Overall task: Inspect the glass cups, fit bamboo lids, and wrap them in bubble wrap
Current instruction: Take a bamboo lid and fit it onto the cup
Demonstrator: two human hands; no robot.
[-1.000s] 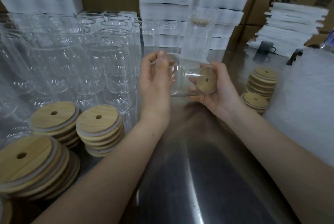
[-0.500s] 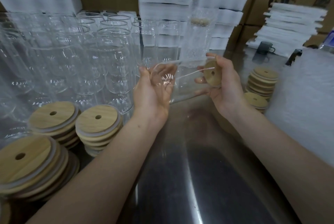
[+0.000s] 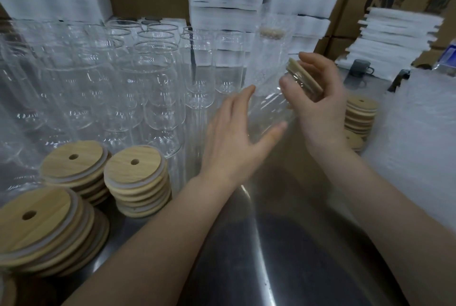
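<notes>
A person is working at a shiny steel worktop [image 3: 283,251], seen from above. Both hands are holding one clear glass cup [image 3: 267,110] in the air, tilted with its mouth up and to the right. The right hand [image 3: 320,103] is curling its fingers and thumb around the top of the cup, where a round bamboo lid [image 3: 304,75] is sitting on the rim. The left hand [image 3: 234,135] is lying open with straight fingers, cradling the lower part between thumb and fingers.

Rows of empty glasses [image 3: 148,88] are standing to the left. Stacks of spare lids [image 3: 135,167] are sitting in front of them, and another lid stack [image 3: 360,113] is sitting just right of the hands. A bubble wrap sheet [image 3: 424,137] is lying at the far right. A wrapped cup [image 3: 271,56] is standing upright behind the hands.
</notes>
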